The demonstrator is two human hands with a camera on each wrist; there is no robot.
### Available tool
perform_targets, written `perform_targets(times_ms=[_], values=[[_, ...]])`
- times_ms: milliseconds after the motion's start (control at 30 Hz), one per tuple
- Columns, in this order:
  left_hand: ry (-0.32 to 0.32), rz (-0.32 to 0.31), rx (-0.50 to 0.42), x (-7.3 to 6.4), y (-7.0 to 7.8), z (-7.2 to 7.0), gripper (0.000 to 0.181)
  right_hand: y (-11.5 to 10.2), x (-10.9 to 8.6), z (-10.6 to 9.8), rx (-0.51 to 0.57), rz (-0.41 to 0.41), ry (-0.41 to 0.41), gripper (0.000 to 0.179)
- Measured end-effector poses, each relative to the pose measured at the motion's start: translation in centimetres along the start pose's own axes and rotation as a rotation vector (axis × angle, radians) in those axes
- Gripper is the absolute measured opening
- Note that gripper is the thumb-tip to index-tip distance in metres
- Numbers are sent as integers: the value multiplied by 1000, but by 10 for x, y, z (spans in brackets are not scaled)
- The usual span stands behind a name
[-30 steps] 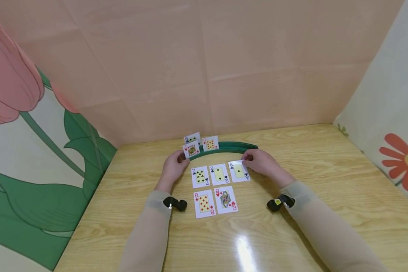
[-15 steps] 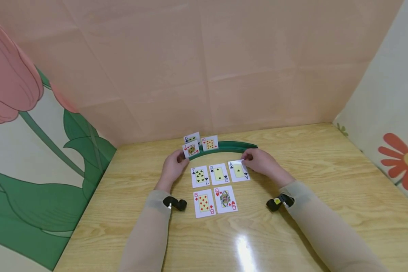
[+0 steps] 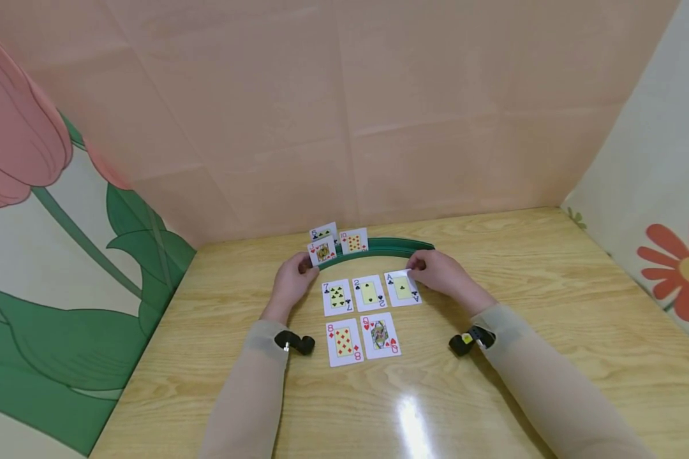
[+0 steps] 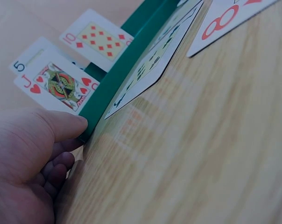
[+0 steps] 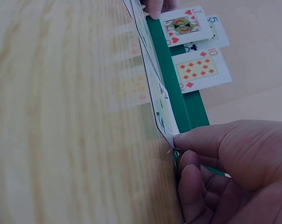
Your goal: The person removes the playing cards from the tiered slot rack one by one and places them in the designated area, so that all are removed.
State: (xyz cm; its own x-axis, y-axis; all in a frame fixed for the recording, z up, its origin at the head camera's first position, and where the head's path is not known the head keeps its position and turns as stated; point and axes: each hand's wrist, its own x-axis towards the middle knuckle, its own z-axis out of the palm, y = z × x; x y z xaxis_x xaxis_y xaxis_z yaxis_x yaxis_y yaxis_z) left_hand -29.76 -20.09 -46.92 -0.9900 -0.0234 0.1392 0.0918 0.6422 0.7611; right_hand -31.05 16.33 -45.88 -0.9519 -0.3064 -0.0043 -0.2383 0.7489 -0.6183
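A curved green card holder [image 3: 399, 246] stands at the back of the table. My left hand [image 3: 291, 282] grips its left end, thumb [image 4: 71, 125] on the front and fingers curled behind. The jack of hearts [image 3: 323, 252], five of clubs [image 3: 323, 232] and ten of diamonds [image 3: 353, 241] stand in its left part, the jack in front of the five. With my right hand [image 3: 443, 274] I pinch the right edge of the ace of clubs [image 3: 402, 287], the thumb [image 5: 201, 139] on its face. That card lies face up at the right of a row.
Left of the ace lie the two of spades [image 3: 369, 294] and seven of clubs [image 3: 337, 298]. Nearer me are the eight of diamonds [image 3: 344, 343] and queen of hearts [image 3: 381, 336]. A pink sheet [image 3: 436, 127] hangs behind the wooden table [image 3: 551, 287].
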Motion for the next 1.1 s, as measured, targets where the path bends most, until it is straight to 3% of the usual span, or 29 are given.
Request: perform_targets(times_ms=[1100], values=[[1, 2, 7, 2, -2, 0, 36, -4, -1, 0, -8, 10, 3, 13]])
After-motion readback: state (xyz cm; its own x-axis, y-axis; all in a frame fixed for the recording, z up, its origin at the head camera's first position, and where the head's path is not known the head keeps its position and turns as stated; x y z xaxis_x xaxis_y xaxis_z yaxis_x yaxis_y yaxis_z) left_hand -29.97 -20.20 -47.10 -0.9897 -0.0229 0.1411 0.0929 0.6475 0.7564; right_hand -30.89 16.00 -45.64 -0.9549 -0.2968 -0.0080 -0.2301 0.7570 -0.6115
